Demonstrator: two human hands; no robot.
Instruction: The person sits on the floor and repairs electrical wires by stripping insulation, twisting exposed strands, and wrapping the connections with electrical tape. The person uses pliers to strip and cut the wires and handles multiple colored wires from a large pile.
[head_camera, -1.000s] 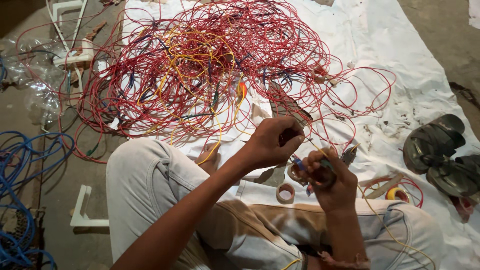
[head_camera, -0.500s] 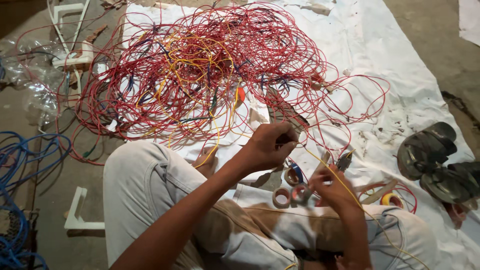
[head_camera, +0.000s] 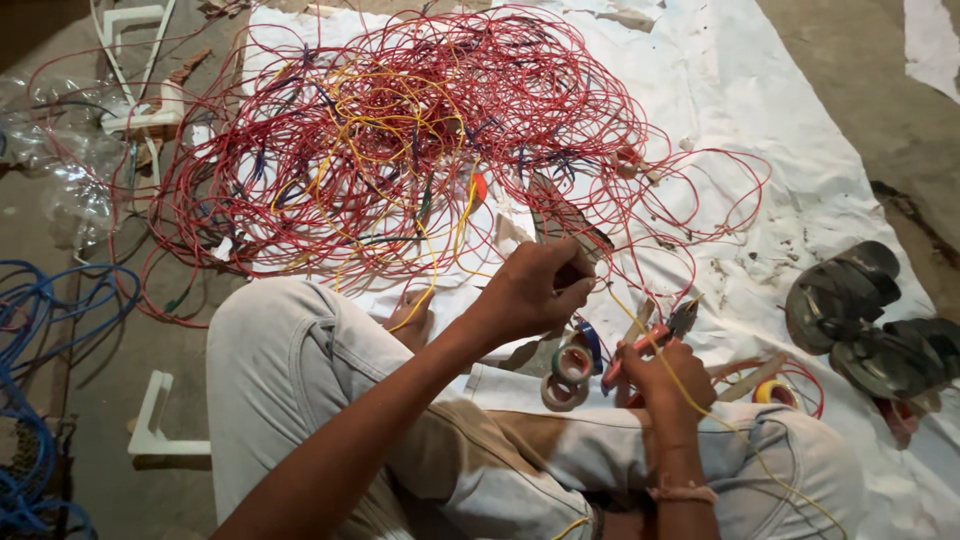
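I sit cross-legged on a white sheet (head_camera: 800, 150) in front of a big tangle of red wires (head_camera: 400, 140) mixed with yellow and blue strands. My left hand (head_camera: 535, 285) is closed around a thin yellow wire (head_camera: 640, 330) just above my knee. My right hand (head_camera: 665, 375) grips red-handled pliers (head_camera: 655, 338), jaws pointing up to the right, and the yellow wire runs past it down over my right leg. Rolls of tape (head_camera: 570, 375) lie on the sheet between my hands.
A pair of dark sandals (head_camera: 870, 320) lies at the right edge of the sheet. Blue cable (head_camera: 40, 400) is piled at the left on the bare floor. White plastic brackets (head_camera: 160, 430) and crumpled clear plastic (head_camera: 60, 160) lie at the left.
My left hand has lifted away from my right hand, drawing the yellow wire out. My right hand has dropped lower and shifted right with the pliers.
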